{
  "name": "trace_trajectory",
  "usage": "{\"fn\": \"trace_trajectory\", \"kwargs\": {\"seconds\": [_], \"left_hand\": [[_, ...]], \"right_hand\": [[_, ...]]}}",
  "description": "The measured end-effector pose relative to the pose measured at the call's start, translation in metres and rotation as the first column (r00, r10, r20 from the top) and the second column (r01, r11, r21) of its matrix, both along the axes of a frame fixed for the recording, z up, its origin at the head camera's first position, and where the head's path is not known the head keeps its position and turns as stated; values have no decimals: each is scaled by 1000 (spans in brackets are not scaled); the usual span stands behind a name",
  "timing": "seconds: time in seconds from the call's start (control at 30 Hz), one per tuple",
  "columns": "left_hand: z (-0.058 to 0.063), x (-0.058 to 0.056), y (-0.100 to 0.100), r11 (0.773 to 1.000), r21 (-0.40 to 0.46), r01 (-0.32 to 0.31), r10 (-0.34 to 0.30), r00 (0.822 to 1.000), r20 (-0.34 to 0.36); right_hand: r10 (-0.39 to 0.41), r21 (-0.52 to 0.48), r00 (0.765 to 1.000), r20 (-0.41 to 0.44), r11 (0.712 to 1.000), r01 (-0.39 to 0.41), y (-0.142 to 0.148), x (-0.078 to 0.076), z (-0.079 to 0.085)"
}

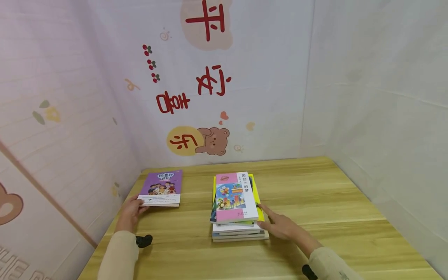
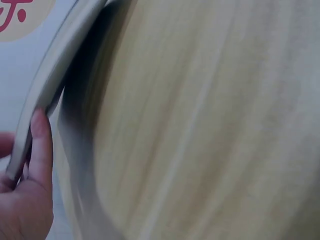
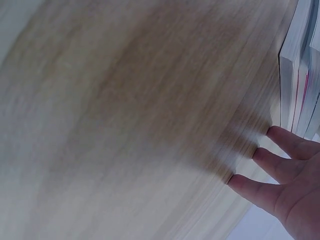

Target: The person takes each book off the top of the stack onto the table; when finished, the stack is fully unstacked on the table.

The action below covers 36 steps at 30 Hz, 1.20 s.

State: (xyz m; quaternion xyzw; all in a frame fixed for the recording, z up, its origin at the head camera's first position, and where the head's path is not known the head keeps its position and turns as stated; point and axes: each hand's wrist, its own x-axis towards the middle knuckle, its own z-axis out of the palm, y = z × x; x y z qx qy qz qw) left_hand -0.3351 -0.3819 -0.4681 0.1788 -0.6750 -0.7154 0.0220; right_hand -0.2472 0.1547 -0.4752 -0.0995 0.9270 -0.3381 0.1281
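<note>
My left hand (image 1: 131,212) grips a thin purple book (image 1: 162,188) by its near left corner, at the left side of the table. The cover shows a group of cartoon children above a white band. From the left wrist, the book's page edge (image 2: 52,70) runs up between thumb and fingers, with a shadow on the wood beside it. My right hand (image 1: 280,225) lies against the right side of a book stack, fingers spread. Its fingertips meet the tabletop close by the lower books (image 3: 292,75) in the right wrist view. On top lies a pink and white book (image 1: 231,196).
Under the top book a yellow-edged book (image 1: 256,190) sticks out, and several paler books (image 1: 238,236) lie below it, not quite aligned. The wooden table (image 1: 315,194) meets a printed cloth wall (image 1: 266,116) at the back and cloth walls at both sides.
</note>
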Motion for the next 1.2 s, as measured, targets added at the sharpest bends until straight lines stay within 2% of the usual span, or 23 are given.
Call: {"fn": "trace_trajectory", "kwargs": {"seconds": [0.07,0.17,0.23,0.3,0.33,0.4,0.57,0.6,0.7,0.83,0.9,1.07,1.2], "left_hand": [[1,-2,-1,998,-29,-64,63,998,-10],[6,-3,-2,977,-185,-103,105,994,-1],[12,-3,-2,938,-336,-87,100,995,22],[16,-1,-1,882,-469,-42,77,996,55],[18,-1,0,861,-508,-23,65,996,65],[20,-2,5,828,-560,11,35,997,71],[23,-1,28,806,-590,51,-24,998,54],[23,-1,34,807,-589,49,-29,999,43],[25,1,55,828,-556,70,-74,997,16],[29,6,81,867,-482,125,-151,988,-16],[31,9,96,873,-467,144,-179,983,-32],[37,21,131,887,-419,192,-231,972,-45],[42,34,158,918,-322,230,-261,964,-54]], "right_hand": [[0,1,1000,-7,1000,0,0,0,-1],[-4,4,1000,-9,1000,4,0,0,-1],[-6,9,1000,-10,1000,6,0,0,-2],[-2,11,1000,-10,1000,2,0,0,-2],[1,10,1000,-12,1000,-1,0,0,-2],[6,7,1000,-14,1000,-6,0,0,-1],[17,6,1000,-12,1000,-17,0,-1,2],[18,6,1000,-12,1000,-18,0,0,2],[23,6,1000,-14,1000,-23,0,0,3],[30,0,999,-18,1000,-30,0,-1,3],[30,-1,999,-14,1000,-30,-1,-1,3],[31,-4,1000,1,1000,-31,0,-1,3],[33,1,999,-4,999,-33,3,0,4]]}}
